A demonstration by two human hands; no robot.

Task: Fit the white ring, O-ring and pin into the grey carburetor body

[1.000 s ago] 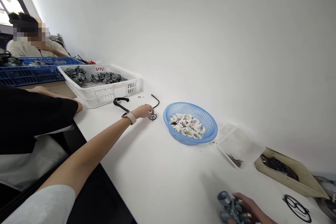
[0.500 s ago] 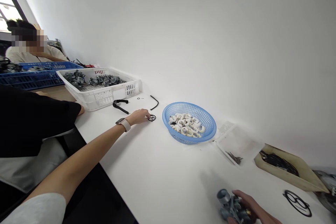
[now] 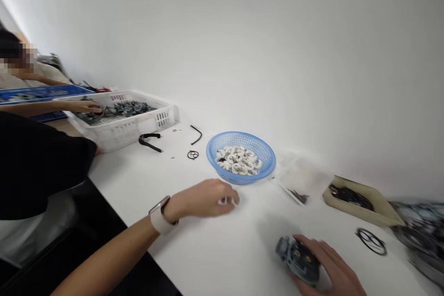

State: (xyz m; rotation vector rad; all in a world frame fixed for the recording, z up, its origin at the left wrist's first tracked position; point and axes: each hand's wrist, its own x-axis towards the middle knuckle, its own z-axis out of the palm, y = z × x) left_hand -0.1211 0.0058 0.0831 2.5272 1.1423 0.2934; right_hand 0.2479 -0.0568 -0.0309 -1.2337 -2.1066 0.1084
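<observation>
My right hand (image 3: 329, 263) grips a grey metal carburetor (image 3: 300, 261) near the front of the white table (image 3: 208, 245). Its underside, with brass-coloured fittings, faces up. Bent over the middle of the table, my left hand (image 3: 211, 198) has loosely curled fingers with a gap by the thumb, and nothing shows in them. Beyond it lie a thin black ring gasket (image 3: 193, 154), a bent black hose (image 3: 196, 135) and a black curved hose piece (image 3: 150, 141). A blue basket (image 3: 268, 169) holds several white ring-shaped parts (image 3: 239, 159).
On the left, a co-worker's hand (image 3: 86, 106) reaches into a white crate (image 3: 121, 134) of metal parts. A blue crate (image 3: 78, 90) stands behind. To the right are a clear bag (image 3: 298, 173) with thin pins, a beige tray (image 3: 385, 215), another black gasket (image 3: 371, 241) and more metal parts (image 3: 423, 236).
My left hand has left the gasket and moved right and nearer to me; the gasket lies on the table. The carburetor has turned in my right hand. A co-worker's hand has entered the white crate.
</observation>
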